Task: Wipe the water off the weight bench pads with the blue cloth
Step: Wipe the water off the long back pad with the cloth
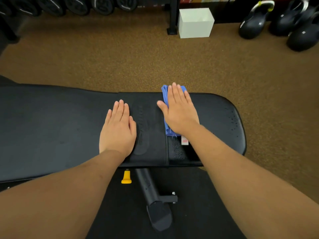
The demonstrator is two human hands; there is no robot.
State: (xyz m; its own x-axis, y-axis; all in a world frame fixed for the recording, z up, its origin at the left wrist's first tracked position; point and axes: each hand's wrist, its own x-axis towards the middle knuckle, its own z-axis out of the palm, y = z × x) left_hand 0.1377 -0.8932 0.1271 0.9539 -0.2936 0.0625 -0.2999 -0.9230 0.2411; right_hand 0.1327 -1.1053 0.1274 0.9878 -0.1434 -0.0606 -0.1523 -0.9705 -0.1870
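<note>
A black weight bench lies across the view, with a long back pad (pixel 51 128) on the left and a shorter seat pad (pixel 219 123) on the right. My right hand (pixel 179 111) presses flat, fingers straight, on the folded blue cloth (pixel 165 95) at the seat pad's left part, near the far edge. Most of the cloth is hidden under the palm. Water droplets (pixel 177 150) bead on the seat pad just below the cloth, and more dot its right end (pixel 233 121). My left hand (pixel 119 130) rests flat on the back pad next to the gap.
The bench frame's black leg (pixel 151 190) and a yellow adjustment knob (pixel 126 177) show below the pads. Brown speckled floor lies beyond. A white box (pixel 196 23) stands by a rack post, kettlebells (pixel 255 21) sit at the far right, and dumbbells (pixel 77 5) line the far left.
</note>
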